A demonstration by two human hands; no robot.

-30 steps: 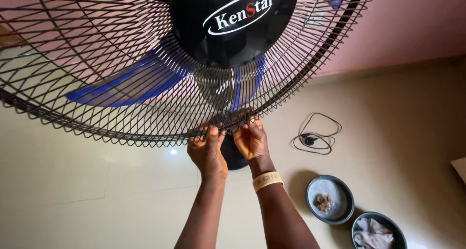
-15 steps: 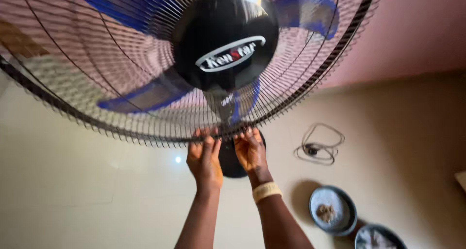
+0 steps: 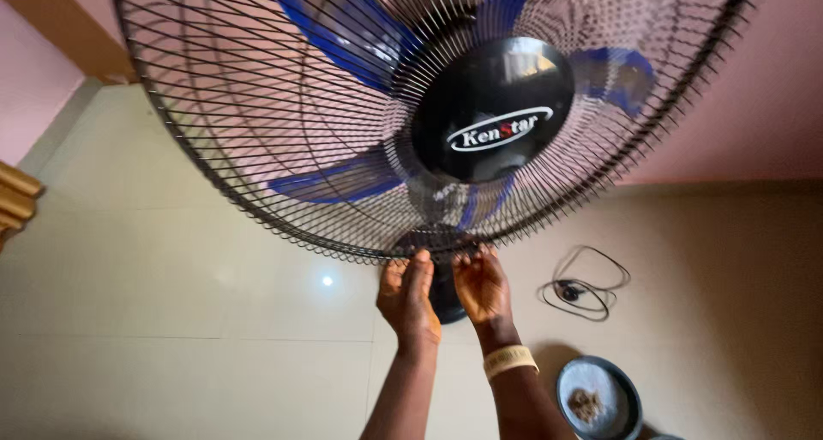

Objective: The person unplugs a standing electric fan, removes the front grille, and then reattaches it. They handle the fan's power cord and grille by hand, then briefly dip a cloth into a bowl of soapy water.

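Note:
A pedestal fan fills the upper view, with a black wire guard (image 3: 257,148), blue blades (image 3: 334,183) and a round black hub cap (image 3: 493,105). My left hand (image 3: 408,298) and my right hand (image 3: 482,286) reach up side by side to the bottom rim of the guard (image 3: 437,250). The fingertips of both pinch the rim there. A pale band (image 3: 509,360) circles my right wrist. The fan's dark base (image 3: 446,298) shows between and behind my hands.
A black cable (image 3: 583,290) lies coiled on the pale tiled floor (image 3: 171,303) to the right. A round grey dish (image 3: 598,397) with brown bits sits at lower right. Pink walls rise behind, and a wooden edge (image 3: 13,204) shows at far left.
The view has swung left and down, so the fan hub now sits to the right and more floor shows. Both hands stay at the guard's bottom rim.

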